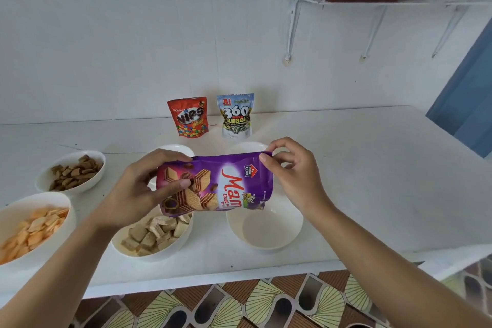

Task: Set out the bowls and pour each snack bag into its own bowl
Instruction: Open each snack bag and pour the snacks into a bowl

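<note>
Purple bag [215,184] is hanging sideways in mid-air, long axis left-right, top end pointing right, over wafer bowl [170,253] & empty bowl [263,229]. L hand [138,192] is gripping its left end; R hand [290,173] is pinching the right end. Red bag [189,117] & seed bag [236,115] are standing far, by wall.

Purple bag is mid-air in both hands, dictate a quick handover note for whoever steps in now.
Left hand grips the purple bag at its bottom; right hand pinches its top corner.
Bag held sideways over the bowls; open or sealed, cannot tell.
Done: three bowls filled: brown bowl, orange bowl, cube bowl.
Left: front bowl empty, rear bowls partly hidden; Nips bag and Kuaci bag stand by the wall.
</note>
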A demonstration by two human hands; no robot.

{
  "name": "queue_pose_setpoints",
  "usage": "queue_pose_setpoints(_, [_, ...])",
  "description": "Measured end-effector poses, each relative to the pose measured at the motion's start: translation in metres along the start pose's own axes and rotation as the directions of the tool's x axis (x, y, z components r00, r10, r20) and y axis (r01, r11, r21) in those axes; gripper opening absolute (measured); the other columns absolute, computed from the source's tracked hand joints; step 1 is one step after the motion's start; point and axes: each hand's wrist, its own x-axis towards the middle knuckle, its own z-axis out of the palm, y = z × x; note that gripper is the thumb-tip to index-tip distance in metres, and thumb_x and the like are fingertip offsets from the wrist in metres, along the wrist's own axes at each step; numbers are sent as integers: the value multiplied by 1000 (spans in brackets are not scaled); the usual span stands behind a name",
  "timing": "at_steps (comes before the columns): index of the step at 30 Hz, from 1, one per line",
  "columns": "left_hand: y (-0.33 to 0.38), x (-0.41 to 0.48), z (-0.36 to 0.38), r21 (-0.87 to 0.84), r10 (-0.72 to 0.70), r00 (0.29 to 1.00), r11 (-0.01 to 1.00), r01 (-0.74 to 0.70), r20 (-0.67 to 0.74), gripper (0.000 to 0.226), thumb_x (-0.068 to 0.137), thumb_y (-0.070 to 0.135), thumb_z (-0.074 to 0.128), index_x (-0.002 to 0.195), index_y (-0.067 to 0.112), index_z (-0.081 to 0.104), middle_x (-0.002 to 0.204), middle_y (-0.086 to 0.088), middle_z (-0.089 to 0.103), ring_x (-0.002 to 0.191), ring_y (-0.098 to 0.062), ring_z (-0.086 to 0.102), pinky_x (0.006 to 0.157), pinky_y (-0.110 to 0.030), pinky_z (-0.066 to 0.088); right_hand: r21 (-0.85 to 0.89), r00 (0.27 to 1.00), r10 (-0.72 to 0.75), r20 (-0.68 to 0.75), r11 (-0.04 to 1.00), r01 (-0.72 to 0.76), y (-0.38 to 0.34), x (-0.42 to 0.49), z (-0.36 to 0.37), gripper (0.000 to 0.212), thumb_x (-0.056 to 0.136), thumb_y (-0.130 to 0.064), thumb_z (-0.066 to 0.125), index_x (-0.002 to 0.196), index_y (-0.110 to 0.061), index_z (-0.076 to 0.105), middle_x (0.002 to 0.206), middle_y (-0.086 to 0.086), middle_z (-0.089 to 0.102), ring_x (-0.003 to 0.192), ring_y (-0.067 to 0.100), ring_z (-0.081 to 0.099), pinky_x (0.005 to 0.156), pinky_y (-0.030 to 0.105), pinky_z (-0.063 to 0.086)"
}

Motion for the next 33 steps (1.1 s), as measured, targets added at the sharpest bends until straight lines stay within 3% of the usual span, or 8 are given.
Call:
queue_pose_setpoints(4, [-2,1,2,-4,-5,1000,1000,5,-7,45,81,49,76,116,22,67,118,0,65,113,-24,64,78,-30,60,-37,999,-19,28,999,21,7,-4,-3,24,89,-22,73,108,-14,61,84,-3,76,91,14,72,57,18,50])
queue_pose_setpoints(12, [1,1,5,-77,-30,991,997,20,-129,60,73,52,83,111,10,64,113,-6,68,105,-25,70,74,-32,62,-89,999,-26,29,996,28,21,-10,-6,27,86,-23,77,109,-16,64,86,-4,75,83,8,69,60,14,48])
queue_pose_setpoints(15, [4,1,12,-70,-23,982,997,10,-189,53,71,42,85,109,11,66,113,-5,69,106,-26,71,77,-36,63,-141,999,-44,-8,989,42,27,-11,-7,31,86,-28,76,113,-20,62,96,-2,74,92,9,68,68,8,48])
queue_pose_setpoints(21, [5,-2,28,-191,-111,947,980,54,-302,33,73,3,79,103,11,67,102,6,75,97,-15,73,70,-23,60,66,999,-46,22,997,45,31,-14,-13,26,88,-17,75,111,-15,63,93,1,76,95,19,72,70,29,60])
queue_pose_setpoints(25, [3,-3,33,-265,-163,937,961,80,-309,31,75,4,77,103,14,70,99,3,76,93,-17,73,69,-23,60,174,998,-44,33,984,38,33,-17,-14,22,87,-12,73,107,-9,65,94,1,76,100,20,72,68,28,61])
queue_pose_setpoints(30, [5,-5,33,-279,-176,948,955,99,-265,32,75,6,77,106,10,70,103,-4,75,96,-23,73,71,-29,62,180,999,-40,34,983,34,32,-15,-10,18,84,-4,76,100,-10,72,88,-2,76,88,14,73,66,23,58])
queue_pose_setpoints(33, [5,-5,37,-235,-161,957,966,103,-240,34,75,1,77,107,4,69,103,-5,75,94,-21,74,72,-26,62,185,999,-28,30,982,22,34,-15,-6,19,84,-1,76,99,-12,73,90,0,76,88,18,73,70,26,59])
